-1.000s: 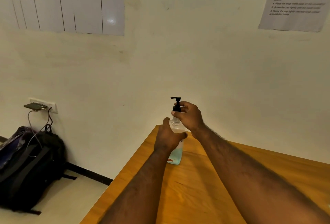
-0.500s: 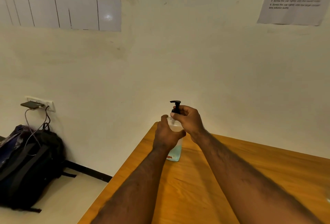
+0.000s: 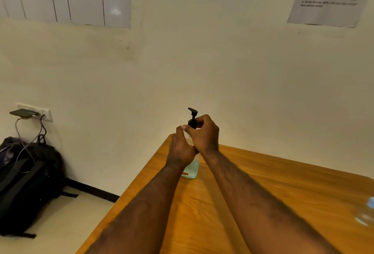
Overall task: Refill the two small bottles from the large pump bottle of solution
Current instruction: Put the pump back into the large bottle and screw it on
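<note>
The large pump bottle [image 3: 191,169] stands upright near the far left corner of the wooden table [image 3: 283,189], clear with pale blue liquid low in it. My left hand [image 3: 180,148] grips its body. My right hand [image 3: 204,134] pinches the black pump collar [image 3: 192,122] at the neck, with the nozzle pointing left above my fingers. A blurred small clear bottle [image 3: 366,212] shows at the right edge of the table. A second small bottle is not in view.
The table's far edge meets a plain wall. On the floor at the left sits a black backpack [image 3: 26,182], below a wall socket with a phone [image 3: 23,113] and cables. Papers hang on the wall at top left and top right.
My right hand has turned on the pump collar and the nozzle has swung round to point left. The view has shifted slightly, bringing a small bottle in at the right edge.
</note>
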